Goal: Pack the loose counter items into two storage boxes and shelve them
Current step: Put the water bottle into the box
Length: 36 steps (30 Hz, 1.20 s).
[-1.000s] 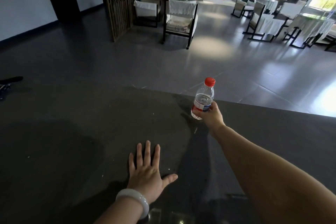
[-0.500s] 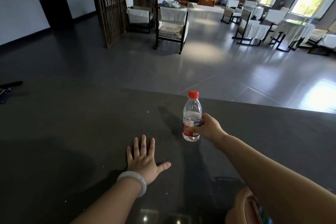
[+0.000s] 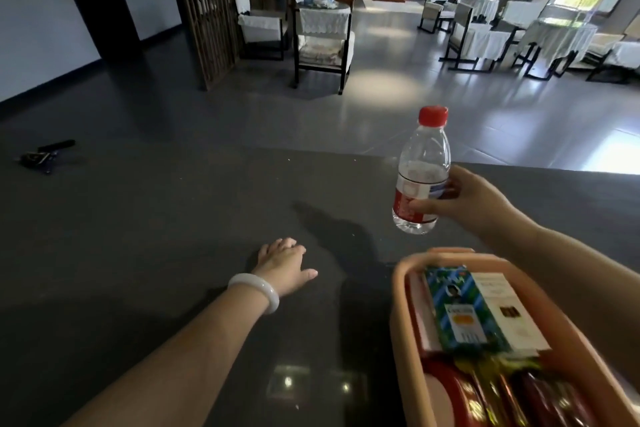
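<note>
My right hand grips a clear water bottle with a red cap and red label, holding it upright in the air above the dark counter. Just below it, at the near right, stands a pink storage box holding a green-and-blue carton, a white packet and red and yellow packs. My left hand, with a white bangle on the wrist, rests on the counter left of the box, its fingers bent under.
A small black object lies at the counter's far left. Beyond the counter's far edge is a grey tiled floor with dark-framed chairs, a wooden lattice screen and cloth-covered tables by bright windows.
My right hand has lifted the bottle off the counter and drawn it nearer, above the box. The pink box has come into view. My left hand's fingers have curled.
</note>
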Each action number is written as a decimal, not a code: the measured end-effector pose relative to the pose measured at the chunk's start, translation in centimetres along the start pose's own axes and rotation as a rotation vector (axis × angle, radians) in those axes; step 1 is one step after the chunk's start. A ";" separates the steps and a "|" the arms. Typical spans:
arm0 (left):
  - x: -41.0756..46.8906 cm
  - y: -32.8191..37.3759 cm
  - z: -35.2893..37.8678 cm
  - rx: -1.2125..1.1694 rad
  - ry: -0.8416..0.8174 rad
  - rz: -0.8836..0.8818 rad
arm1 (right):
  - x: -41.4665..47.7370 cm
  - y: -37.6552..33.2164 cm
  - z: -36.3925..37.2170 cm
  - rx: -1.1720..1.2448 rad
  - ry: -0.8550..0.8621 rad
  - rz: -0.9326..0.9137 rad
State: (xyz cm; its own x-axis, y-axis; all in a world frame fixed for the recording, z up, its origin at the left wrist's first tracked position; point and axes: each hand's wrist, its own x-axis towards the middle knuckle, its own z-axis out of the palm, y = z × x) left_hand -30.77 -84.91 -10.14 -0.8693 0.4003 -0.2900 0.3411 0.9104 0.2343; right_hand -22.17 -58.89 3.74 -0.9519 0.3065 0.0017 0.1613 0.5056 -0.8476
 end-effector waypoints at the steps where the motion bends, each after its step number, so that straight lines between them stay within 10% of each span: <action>1: -1.7 1.1 0.1 -0.092 0.023 0.025 | -1.4 -0.1 -1.0 0.013 -0.010 -0.014; 22: -25.4 18.2 7.5 -1.034 0.248 -0.138 | -24.4 8.3 -10.4 -0.598 -0.651 -0.178; 36: -26.7 17.2 7.5 -1.122 0.106 -0.092 | -24.7 10.9 -7.5 -0.747 -0.582 -0.183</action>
State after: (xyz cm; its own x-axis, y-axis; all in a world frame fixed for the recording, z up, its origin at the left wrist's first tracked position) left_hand 1.00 -79.18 -5.33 -0.9187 0.2771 -0.2814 -0.1933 0.3060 0.9322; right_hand 5.02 -54.85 -1.59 -0.9265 -0.1738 -0.3338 -0.0692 0.9505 -0.3031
